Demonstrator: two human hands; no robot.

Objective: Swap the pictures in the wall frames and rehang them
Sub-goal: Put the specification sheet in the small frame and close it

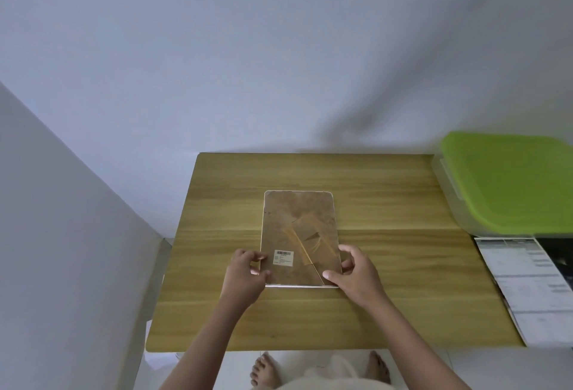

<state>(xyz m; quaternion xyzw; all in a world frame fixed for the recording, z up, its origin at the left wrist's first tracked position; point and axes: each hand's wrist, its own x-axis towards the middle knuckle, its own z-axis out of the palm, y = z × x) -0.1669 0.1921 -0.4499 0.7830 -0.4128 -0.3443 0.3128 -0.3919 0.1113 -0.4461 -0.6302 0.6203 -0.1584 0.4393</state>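
A white-edged picture frame (297, 222) lies face down on the wooden table (387, 203), its brown backing board up, with a barcode sticker (283, 257) and a folded stand flap. My left hand (246, 276) grips the frame's near left corner, fingers curled at the edge. My right hand (353, 272) holds the near right corner, thumb on the backing and fingers round the side. No picture side is visible.
A clear storage box with a green lid (508, 182) stands at the table's right. A printed sheet (527, 281) lies at the right edge. Plain white wall rises behind the table, with a partition on the left. My bare feet show below the table's front edge.
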